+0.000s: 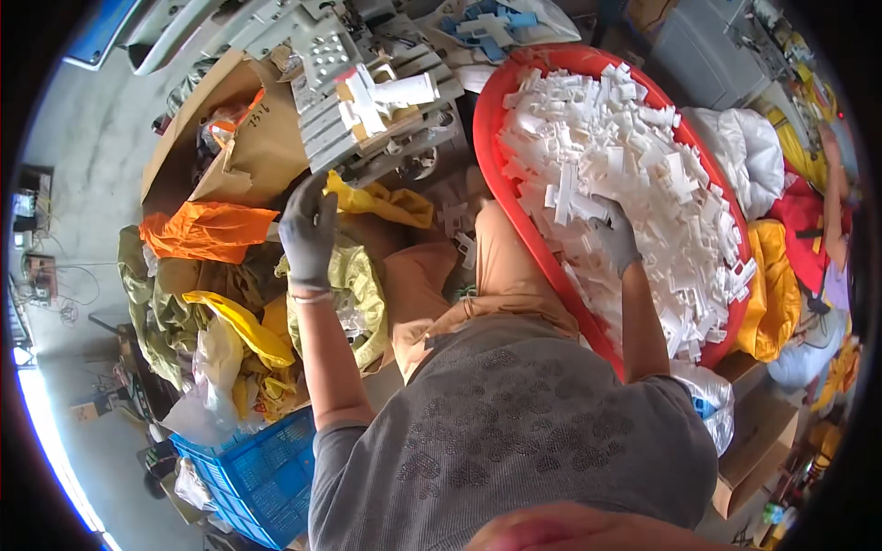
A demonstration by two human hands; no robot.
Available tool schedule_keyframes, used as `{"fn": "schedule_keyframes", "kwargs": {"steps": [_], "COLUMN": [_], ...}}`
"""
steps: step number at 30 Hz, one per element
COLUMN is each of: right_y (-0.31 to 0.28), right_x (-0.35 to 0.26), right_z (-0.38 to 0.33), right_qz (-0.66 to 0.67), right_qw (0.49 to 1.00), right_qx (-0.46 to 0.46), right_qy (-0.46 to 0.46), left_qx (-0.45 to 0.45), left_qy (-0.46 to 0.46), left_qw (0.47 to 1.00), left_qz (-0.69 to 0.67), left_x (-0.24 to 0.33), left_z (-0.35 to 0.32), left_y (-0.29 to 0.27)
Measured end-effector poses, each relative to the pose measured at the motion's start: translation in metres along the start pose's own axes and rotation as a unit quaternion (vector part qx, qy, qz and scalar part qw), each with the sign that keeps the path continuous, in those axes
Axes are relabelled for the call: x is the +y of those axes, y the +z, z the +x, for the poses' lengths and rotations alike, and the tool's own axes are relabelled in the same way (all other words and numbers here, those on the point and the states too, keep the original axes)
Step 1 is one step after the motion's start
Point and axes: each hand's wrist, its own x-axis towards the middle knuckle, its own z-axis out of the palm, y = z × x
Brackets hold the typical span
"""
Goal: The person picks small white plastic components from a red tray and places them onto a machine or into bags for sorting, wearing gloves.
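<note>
My right hand, in a grey glove, reaches over the red tub. Its fingers are closed on the end of a white cross-shaped plastic piece, just above a heap of similar white pieces. At the near edge of a metal machine, my gloved left hand is raised with its fingers curled; whatever may be in them is hidden. Another white plastic piece, shaped like a toy pistol, lies on the machine's slotted bed, beyond my left hand.
An open cardboard box stands left of the machine, an orange cloth below it. Yellow and green bags lie beside a blue crate. Blue plastic pieces are behind the tub. Another person's arm shows at the far right.
</note>
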Motion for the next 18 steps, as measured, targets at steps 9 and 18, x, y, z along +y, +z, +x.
{"fn": "schedule_keyframes", "kwargs": {"steps": [9,18], "right_y": [0.002,0.004], "right_x": [-0.028,-0.056], "right_z": [-0.019,-0.009], "right_qz": [0.239,0.303], "right_qw": [0.961,0.942], "right_qx": [-0.077,-0.088], "right_qy": [0.119,0.112], "left_qx": [-0.078,-0.147], "left_qy": [-0.02,-0.116], "left_qw": [0.996,0.968], "left_qz": [-0.024,-0.168], "left_x": [-0.008,-0.03], "left_z": [0.088,0.116], "left_y": [0.023,0.034]}}
